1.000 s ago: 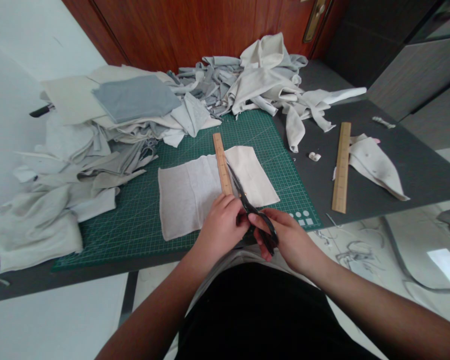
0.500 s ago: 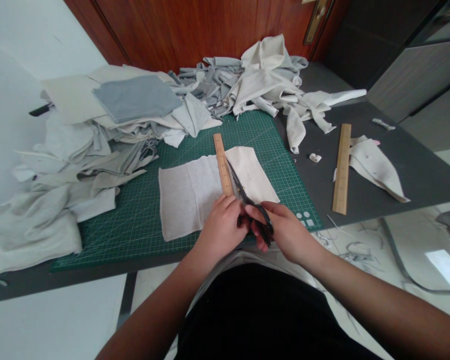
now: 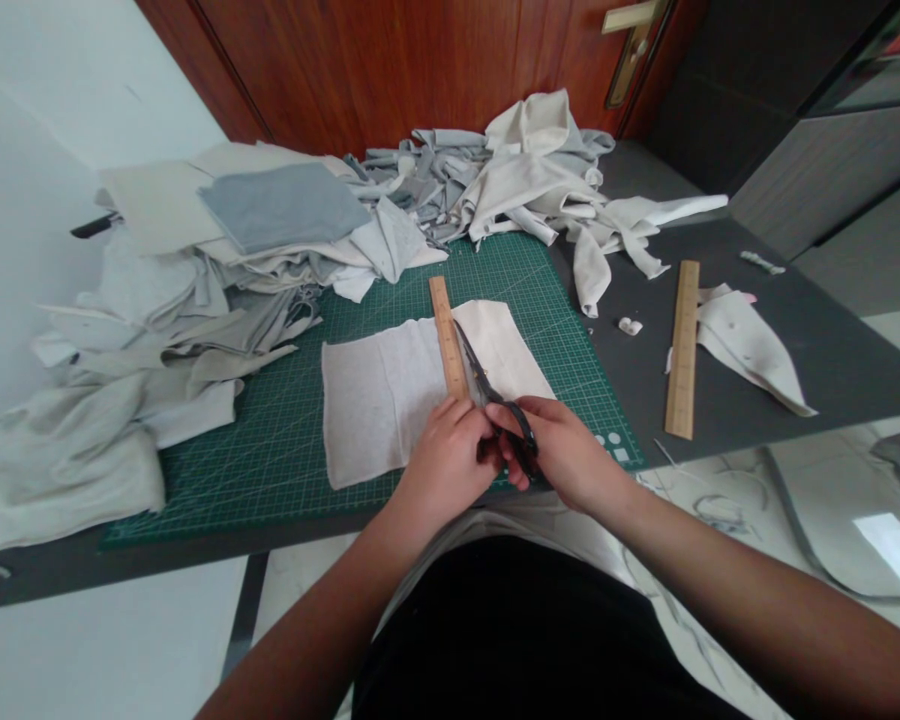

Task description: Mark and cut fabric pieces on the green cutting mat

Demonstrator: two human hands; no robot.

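Black-handled scissors are in my right hand, whose fingers are wrapped through the handles. Their blades point away from me, close along the right side of a wooden ruler. My left hand is closed over the ruler's near end, right beside the scissor handles; its fingertips are partly hidden. Under the ruler lies a pale grey-white cloth, roughly rectangular. To the right of the blades shows a cream piece of cloth; whether the two are joined near my hands is hidden.
A green cutting mat covers much of the dark table. Grey and cream fabric pieces are heaped at the left, and crumpled scraps at the back. A second wooden ruler lies at the right by a cream scrap.
The view has shifted slightly, so the table sits a little lower in it. Both hands keep their hold, and the scissor handles look slightly closer to my left hand.
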